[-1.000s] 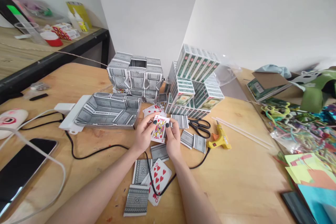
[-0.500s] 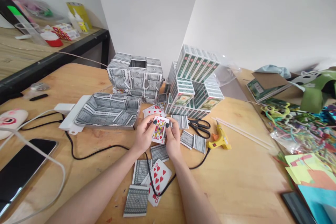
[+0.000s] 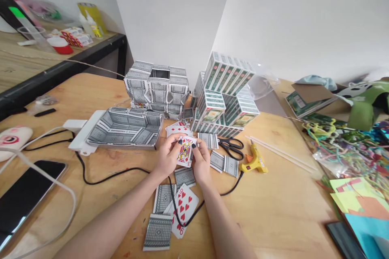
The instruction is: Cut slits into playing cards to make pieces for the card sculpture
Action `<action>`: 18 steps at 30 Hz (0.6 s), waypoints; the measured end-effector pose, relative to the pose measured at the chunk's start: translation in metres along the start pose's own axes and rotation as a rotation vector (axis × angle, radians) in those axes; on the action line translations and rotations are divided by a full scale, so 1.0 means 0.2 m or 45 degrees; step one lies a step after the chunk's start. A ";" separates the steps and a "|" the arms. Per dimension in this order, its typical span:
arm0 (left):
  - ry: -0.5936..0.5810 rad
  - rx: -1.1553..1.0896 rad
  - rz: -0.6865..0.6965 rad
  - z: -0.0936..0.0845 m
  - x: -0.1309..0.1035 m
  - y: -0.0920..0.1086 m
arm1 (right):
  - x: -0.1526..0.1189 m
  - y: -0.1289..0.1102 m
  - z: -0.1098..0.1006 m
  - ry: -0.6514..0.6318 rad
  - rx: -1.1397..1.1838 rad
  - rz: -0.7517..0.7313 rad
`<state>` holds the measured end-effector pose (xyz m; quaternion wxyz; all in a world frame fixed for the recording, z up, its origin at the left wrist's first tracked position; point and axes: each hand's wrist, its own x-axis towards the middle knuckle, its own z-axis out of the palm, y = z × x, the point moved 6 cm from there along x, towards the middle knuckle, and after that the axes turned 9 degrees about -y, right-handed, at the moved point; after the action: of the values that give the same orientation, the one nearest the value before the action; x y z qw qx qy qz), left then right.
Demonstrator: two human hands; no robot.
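Between both hands is a face-up jack of diamonds card (image 3: 185,153). My left hand (image 3: 168,156) pinches its left edge, with the thumb on the face. On the right edge, my right hand (image 3: 201,160) grips it the same way. A nine of hearts (image 3: 186,207) lies below the hands, crossed by a black cable. Around it are folded cards with patterned backs (image 3: 157,232). More face-up cards (image 3: 176,128) lie just beyond the left fingers. Another patterned card (image 3: 208,141) rests beyond the right hand.
An open tray made of cards (image 3: 127,127) and a card-covered structure (image 3: 158,89) stand behind at left. Stacked card boxes (image 3: 226,77) stand behind. Black scissors (image 3: 232,147), a yellow glue gun (image 3: 255,161) and glue sticks (image 3: 282,153) lie right. A phone (image 3: 27,198) lies left.
The card has shifted and tilted very slightly between the fingers. Both hands keep almost the same place, and everything else is unmoved.
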<state>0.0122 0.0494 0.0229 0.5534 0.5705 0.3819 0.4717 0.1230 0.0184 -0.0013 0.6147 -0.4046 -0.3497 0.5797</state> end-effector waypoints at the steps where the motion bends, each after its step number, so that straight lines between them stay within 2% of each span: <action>1: -0.003 -0.004 0.000 0.00 0.00 0.00 | 0.00 0.00 0.00 0.002 -0.005 -0.002; 9: 0.008 0.036 0.027 0.01 0.00 -0.01 | 0.00 -0.02 0.00 0.034 -0.118 -0.020; 18: -0.032 -0.024 -0.044 0.02 0.00 -0.02 | 0.00 -0.03 -0.02 0.064 -0.158 -0.045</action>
<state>0.0171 0.0489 0.0182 0.5715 0.5643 0.3805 0.4584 0.1299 0.0182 0.0024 0.6074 -0.4501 -0.3764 0.5356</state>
